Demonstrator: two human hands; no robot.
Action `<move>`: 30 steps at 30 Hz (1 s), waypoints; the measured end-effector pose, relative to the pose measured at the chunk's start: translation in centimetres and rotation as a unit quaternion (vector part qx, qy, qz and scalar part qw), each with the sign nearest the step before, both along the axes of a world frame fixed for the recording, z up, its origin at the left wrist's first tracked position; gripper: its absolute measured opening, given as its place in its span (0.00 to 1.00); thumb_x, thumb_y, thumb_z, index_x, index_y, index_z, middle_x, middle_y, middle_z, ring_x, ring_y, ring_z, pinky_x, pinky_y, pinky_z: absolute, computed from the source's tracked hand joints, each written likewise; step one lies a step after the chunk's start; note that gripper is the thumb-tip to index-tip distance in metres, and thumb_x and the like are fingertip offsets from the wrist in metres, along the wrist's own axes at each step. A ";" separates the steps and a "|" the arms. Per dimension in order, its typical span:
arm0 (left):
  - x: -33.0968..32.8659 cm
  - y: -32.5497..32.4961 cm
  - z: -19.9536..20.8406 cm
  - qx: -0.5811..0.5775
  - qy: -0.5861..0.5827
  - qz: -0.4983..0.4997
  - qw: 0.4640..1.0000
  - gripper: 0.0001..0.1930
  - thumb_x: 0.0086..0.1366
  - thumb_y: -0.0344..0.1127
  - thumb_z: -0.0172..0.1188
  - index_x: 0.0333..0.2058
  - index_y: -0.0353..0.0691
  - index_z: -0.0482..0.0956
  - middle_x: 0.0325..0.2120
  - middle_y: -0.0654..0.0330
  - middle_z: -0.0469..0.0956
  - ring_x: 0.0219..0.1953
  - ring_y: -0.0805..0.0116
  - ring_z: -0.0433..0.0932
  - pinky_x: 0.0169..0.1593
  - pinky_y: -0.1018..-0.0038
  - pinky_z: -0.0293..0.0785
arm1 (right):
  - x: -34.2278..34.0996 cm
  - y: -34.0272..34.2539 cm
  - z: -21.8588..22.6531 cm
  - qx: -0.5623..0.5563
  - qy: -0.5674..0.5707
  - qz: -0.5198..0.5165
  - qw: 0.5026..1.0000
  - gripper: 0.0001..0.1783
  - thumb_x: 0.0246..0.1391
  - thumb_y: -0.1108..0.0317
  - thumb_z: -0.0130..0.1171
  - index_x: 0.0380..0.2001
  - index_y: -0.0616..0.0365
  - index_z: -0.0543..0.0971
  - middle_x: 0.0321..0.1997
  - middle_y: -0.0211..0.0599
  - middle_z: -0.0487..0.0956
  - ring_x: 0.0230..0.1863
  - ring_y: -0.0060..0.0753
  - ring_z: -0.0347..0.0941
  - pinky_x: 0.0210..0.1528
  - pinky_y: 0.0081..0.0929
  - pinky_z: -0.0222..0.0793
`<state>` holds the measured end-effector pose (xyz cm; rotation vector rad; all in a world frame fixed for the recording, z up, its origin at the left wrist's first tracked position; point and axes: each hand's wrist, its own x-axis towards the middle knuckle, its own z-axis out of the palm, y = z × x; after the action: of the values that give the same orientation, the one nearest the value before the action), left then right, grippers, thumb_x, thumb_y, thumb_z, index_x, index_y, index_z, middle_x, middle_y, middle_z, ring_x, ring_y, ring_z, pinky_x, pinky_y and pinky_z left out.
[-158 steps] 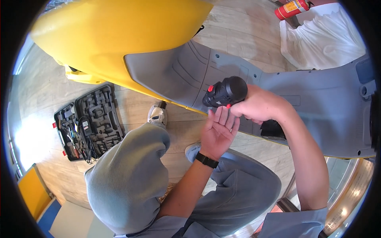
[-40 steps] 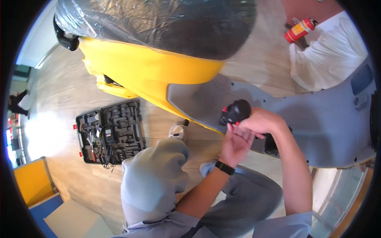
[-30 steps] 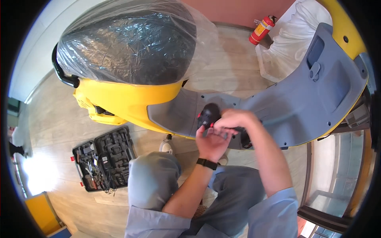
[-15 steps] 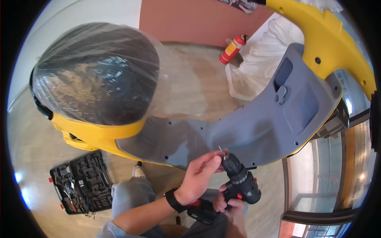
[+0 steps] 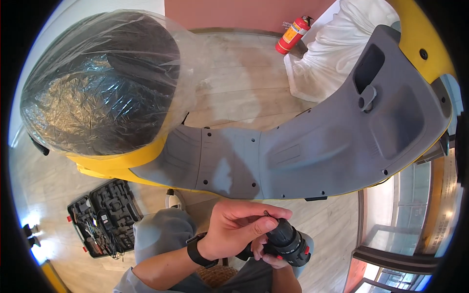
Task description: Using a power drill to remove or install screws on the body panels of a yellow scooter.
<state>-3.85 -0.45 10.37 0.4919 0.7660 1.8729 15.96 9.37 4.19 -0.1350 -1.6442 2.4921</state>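
Note:
My right hand [image 5: 269, 255] is wrapped round the grip of a black cordless drill [image 5: 293, 249] with red buttons. The drill stands low in front of me, its chuck pointing up and a little left. My left hand [image 5: 234, 227], with a black band on its wrist, is at the chuck. Its thumb and forefinger close round a thin drill bit [image 5: 266, 214] whose dark tip shows between them; the remaining fingers are partly hidden. Just beyond both hands lies the grey footboard [image 5: 229, 161] of a yellow scooter, dotted with dark screw heads or holes.
Clear plastic film covers the scooter's dark seat [image 5: 107, 88] at left. On the floor a black tool case [image 5: 115, 200] lies unfolded with tools and a cable. A red fire extinguisher [image 5: 292, 36] stands by the far wall, beside white draped cloth [image 5: 325, 61].
Both hands and the drill sit lower and nearer to me. My left fingers have shifted further over the chuck, hiding more of the bit. The view has moved closer to the footboard.

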 end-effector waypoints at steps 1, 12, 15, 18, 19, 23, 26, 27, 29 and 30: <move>-0.1 -0.2 -0.1 -0.018 0.009 -0.003 1.000 0.12 0.69 0.31 0.58 0.45 0.27 0.81 0.43 0.44 0.82 0.47 0.61 0.82 0.53 0.66 0.77 | -0.1 -0.1 -0.2 -0.005 0.001 0.004 1.000 0.06 0.50 0.75 0.55 0.32 0.52 0.75 0.33 0.28 0.75 0.35 0.26 0.72 0.41 0.26 0.69; -0.9 0.0 -1.2 0.061 -0.139 -0.004 0.988 0.32 0.77 0.52 0.30 0.51 0.33 0.79 0.53 0.51 0.78 0.58 0.62 0.73 0.62 0.63 0.64 | -0.5 -1.4 -1.1 -0.219 0.078 0.033 0.972 0.30 0.51 0.65 0.57 0.58 0.58 0.68 0.23 0.29 0.74 0.23 0.27 0.71 0.33 0.27 0.68; -1.5 0.6 -0.7 0.005 -0.242 0.002 0.970 0.40 0.74 0.58 0.20 0.53 0.32 0.77 0.59 0.46 0.71 0.65 0.53 0.65 0.68 0.57 0.54 | -0.9 -1.5 -1.1 -0.368 0.146 0.038 0.917 0.30 0.47 0.65 0.59 0.56 0.58 0.71 0.17 0.26 0.71 0.13 0.25 0.67 0.22 0.28 0.65; -1.7 0.7 -1.0 -0.013 -0.262 0.013 0.965 0.34 0.75 0.55 0.27 0.55 0.34 0.75 0.59 0.47 0.72 0.65 0.54 0.66 0.67 0.57 0.57 | -0.7 -1.3 -0.9 -0.353 0.166 0.003 0.921 0.30 0.47 0.66 0.58 0.56 0.58 0.71 0.17 0.26 0.71 0.14 0.24 0.68 0.23 0.28 0.65; -1.7 0.6 -1.4 -0.010 -0.250 0.014 0.968 0.30 0.76 0.53 0.33 0.56 0.36 0.75 0.58 0.48 0.72 0.64 0.55 0.67 0.66 0.57 0.60 | -0.9 -1.1 -0.9 -0.350 0.168 0.003 0.921 0.30 0.47 0.66 0.58 0.56 0.58 0.71 0.17 0.26 0.71 0.14 0.24 0.68 0.23 0.28 0.65; -0.9 -0.2 -3.3 -0.054 -0.168 0.062 0.982 0.19 0.73 0.40 0.51 0.57 0.38 0.74 0.55 0.50 0.76 0.59 0.57 0.73 0.62 0.60 0.68 | -1.2 -1.6 -0.8 -0.317 0.130 0.025 0.939 0.28 0.48 0.66 0.58 0.55 0.58 0.71 0.16 0.28 0.72 0.13 0.24 0.69 0.21 0.26 0.68; 0.1 1.1 -2.5 0.017 -0.173 0.143 0.974 0.15 0.66 0.27 0.61 0.52 0.38 0.78 0.48 0.54 0.79 0.52 0.63 0.78 0.57 0.66 0.73 | -0.8 -1.6 -0.6 -0.310 0.114 0.027 0.944 0.30 0.47 0.67 0.58 0.57 0.59 0.69 0.17 0.28 0.71 0.14 0.26 0.68 0.23 0.28 0.67; 0.2 1.4 -1.3 0.001 -0.187 0.101 0.977 0.13 0.65 0.26 0.61 0.48 0.37 0.79 0.45 0.55 0.80 0.50 0.66 0.78 0.56 0.68 0.73 | -0.4 -1.5 -0.6 -0.294 0.103 0.011 0.950 0.31 0.47 0.68 0.57 0.58 0.60 0.69 0.18 0.28 0.71 0.16 0.27 0.67 0.26 0.30 0.66; 0.6 1.6 -0.7 -0.008 -0.173 0.058 0.983 0.06 0.65 0.25 0.62 0.41 0.34 0.82 0.40 0.57 0.81 0.44 0.72 0.78 0.51 0.73 0.74 | 0.0 -1.2 -0.9 -0.278 0.091 0.010 0.956 0.31 0.47 0.68 0.57 0.57 0.60 0.69 0.18 0.28 0.70 0.15 0.27 0.67 0.25 0.31 0.66; 0.6 1.5 -1.0 -0.012 -0.173 0.063 0.983 0.06 0.65 0.25 0.62 0.41 0.34 0.82 0.40 0.57 0.81 0.44 0.72 0.78 0.51 0.73 0.74 | 0.1 -1.3 -1.1 -0.255 0.082 0.005 0.963 0.31 0.47 0.68 0.58 0.57 0.60 0.69 0.18 0.28 0.70 0.15 0.28 0.67 0.25 0.31 0.66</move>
<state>-3.22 1.06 9.38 0.0968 0.5966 1.9935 16.02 8.03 3.09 0.0223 -0.9155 2.7885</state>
